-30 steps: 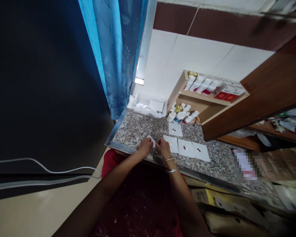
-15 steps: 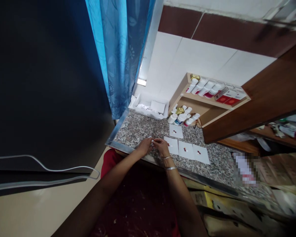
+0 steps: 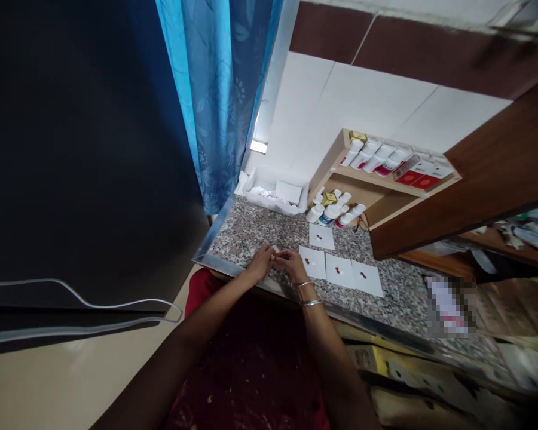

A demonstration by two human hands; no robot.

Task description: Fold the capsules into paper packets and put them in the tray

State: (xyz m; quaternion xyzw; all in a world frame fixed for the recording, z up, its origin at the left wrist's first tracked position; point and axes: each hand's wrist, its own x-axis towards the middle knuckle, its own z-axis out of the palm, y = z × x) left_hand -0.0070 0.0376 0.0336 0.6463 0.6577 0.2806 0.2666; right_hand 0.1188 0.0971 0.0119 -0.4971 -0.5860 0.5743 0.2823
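While over granite (image 3: 246, 230), both hands (image 3: 260, 263) (image 3: 289, 266) on paper (image 3: 275, 248)

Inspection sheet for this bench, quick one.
surface: speckled granite counter, metal edge strip along it.
job's things: small white paper piece between the hands; four paper squares bearing small red and white pieces, too small to identify.
clutter: white tray of paper scraps; white bottles on a wooden shelf.
hands: left hand, right hand, fingertips meet at the piece; grip unclear.
cables: clear tube at left.
surroundings: blue curtain, white tiled wall.
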